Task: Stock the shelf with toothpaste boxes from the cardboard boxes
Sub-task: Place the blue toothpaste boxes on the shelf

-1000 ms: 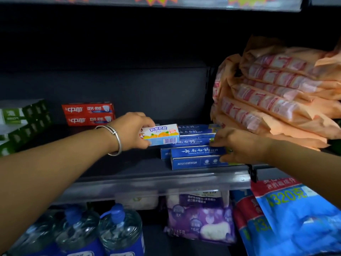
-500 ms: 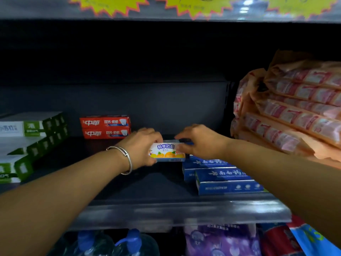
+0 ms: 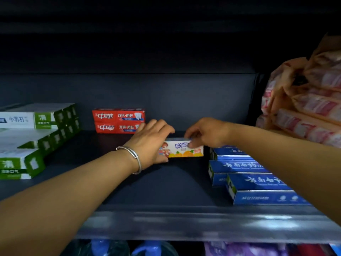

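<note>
Right of your fingers (image 3: 193, 143) the pink wrapped packs (image 3: 304, 100) crowd the dark shelf (image 3: 166, 183), blue boxes (image 3: 252, 180) just beside; left lie green-white boxes (image 3: 27, 139), behind them red boxes (image 3: 118, 120). Your left hand (image 3: 149, 145) and right hand (image 3: 206, 133) both clamp the orange toothpaste box (image 3: 184, 150), now deeper in, resting on the shelf.

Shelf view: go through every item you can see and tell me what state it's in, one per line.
Orange-print toothpaste box: lying flat on the shelf, held at both ends.
Left hand: grips the box's left end.
Right hand: pinches the box's right top edge.
Red toothpaste boxes: stacked two high at the back.
Blue toothpaste boxes: stacked, stepped.
Green-and-white toothpaste boxes: stacked, stepped.
</note>
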A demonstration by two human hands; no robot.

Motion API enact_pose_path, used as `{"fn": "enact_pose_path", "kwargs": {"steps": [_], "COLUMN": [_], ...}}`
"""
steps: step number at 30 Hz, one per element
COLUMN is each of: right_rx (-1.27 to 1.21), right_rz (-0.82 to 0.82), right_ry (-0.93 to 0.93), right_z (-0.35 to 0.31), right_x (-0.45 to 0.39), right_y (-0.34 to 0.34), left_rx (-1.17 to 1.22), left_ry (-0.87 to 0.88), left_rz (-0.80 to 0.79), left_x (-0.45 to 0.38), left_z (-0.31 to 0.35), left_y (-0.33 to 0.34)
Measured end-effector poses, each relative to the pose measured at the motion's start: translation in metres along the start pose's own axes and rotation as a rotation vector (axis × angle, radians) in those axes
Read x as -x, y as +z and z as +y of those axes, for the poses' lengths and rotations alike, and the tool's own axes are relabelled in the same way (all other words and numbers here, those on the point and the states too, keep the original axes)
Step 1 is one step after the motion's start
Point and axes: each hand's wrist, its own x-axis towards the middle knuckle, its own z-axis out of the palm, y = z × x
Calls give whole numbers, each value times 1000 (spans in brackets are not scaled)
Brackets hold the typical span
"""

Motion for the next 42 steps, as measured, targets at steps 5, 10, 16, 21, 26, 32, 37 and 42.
{"fn": "enact_pose_path", "kwargs": {"steps": [5, 10, 16, 21, 26, 32, 37, 42], "right_rx": [195, 352, 413, 362, 354, 372, 361, 307], "right_rz": [74, 78, 89, 69, 79, 95, 109, 115], "right_ry": [76, 77, 81, 114, 141, 162, 181, 195], "right_z": [10, 2, -6, -7, -9, -16, -17, -16], "right_x": [-3, -3, -6, -10, -10, -7, -7, -9], "right_y": [18, 29, 31, 33, 34, 33, 34, 36], "left_rx": [-14, 8, 21, 29, 30, 54, 67, 92], "left_ry": [-179, -319, -379, -390, -393, -395, -394, -404], "left_rz": [-93, -198, -272, -308, -322, -335, -350, -344], "left_x": [11, 11, 6, 7, 6, 4, 0, -3], "left_z": [-22, -28, -32, -34, -34, -33, -32, -33], "left_y": [5, 16, 22, 25, 29, 30, 35, 40]}}
